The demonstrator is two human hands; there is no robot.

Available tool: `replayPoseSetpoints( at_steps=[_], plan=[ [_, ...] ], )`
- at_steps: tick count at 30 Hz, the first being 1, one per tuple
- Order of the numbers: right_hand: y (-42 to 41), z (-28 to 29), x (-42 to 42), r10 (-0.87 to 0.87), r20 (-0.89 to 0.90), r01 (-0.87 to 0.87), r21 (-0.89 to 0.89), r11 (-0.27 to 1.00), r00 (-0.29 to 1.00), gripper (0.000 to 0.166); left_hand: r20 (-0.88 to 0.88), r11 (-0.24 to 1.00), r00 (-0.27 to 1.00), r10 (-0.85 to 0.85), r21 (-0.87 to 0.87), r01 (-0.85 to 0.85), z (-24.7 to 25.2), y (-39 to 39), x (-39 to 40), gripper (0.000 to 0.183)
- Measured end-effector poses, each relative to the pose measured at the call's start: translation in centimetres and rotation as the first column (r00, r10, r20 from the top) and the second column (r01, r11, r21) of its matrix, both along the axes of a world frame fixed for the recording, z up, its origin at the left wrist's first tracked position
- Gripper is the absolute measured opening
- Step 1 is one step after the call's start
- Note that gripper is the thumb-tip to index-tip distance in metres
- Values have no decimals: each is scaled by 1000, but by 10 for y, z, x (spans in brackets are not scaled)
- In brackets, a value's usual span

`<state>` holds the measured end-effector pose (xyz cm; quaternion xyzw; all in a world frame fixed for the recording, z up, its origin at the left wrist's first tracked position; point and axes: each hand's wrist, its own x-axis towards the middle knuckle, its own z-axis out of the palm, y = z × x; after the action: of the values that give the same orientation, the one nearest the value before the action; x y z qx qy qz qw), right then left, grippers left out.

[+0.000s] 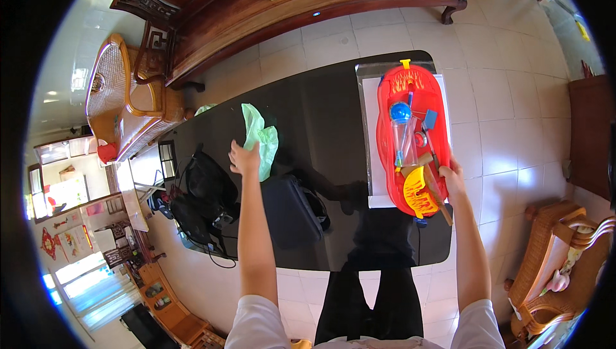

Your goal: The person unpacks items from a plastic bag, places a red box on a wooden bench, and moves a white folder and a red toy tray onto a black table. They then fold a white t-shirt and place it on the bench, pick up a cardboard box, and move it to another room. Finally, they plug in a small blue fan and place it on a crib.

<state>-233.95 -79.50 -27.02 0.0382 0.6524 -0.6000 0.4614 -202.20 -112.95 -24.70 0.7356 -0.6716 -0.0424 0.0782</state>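
My left hand (244, 157) is over the table with its fingers apart, and its thumb overlaps a crumpled pale green plastic bag (267, 144). I see no firm grip on the bag. On the right, my right hand (452, 178) holds the edge of a red plastic tray-like shell (387, 156) with flame prints. Inside it lie a blue ball (400, 112), a clear plastic container (404, 144), a blue square piece (429, 119) and a wooden mallet (435, 190). A yellow flame-printed piece (418, 192) is at its near end.
White sheets (373, 132) are under the shell on the black table (327, 108). A dark zip case (291, 211) and a black backpack (209, 180) with cables are at the left. Beyond the table stands a carved wooden bench (308, 4); a wooden armchair (539, 252) is at right.
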Motion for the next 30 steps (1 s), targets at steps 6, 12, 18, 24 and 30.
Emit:
replayPoseSetpoints(
  at_steps=[6, 12, 18, 24, 30],
  plan=[
    [14, -8, 11, 255, -646, 18, 384, 923, 720, 58, -380, 716, 637, -671, -112, 689, 21, 33, -2, 23],
    [-20, 90, 74, 191, -419, -158, 113, 981, 887, 67, -143, 222, 228, -963, 54, 973, 85, 162, -54, 26],
    [-34, 85, 115, 437, -529, -218, 427, 878, 727, 40, -251, 125, 146, -957, 95, 988, 77, 234, -63, 34],
    [-23, 95, 88, 853, -116, -557, 712, 429, 509, 38, -499, 685, 665, -555, 180, 706, 71, 226, -45, 38],
    [-61, 84, 81, 518, -732, 46, 595, 802, 442, 53, -211, 746, 937, -278, 567, 349, 61, 228, -41, 59]
  ],
)
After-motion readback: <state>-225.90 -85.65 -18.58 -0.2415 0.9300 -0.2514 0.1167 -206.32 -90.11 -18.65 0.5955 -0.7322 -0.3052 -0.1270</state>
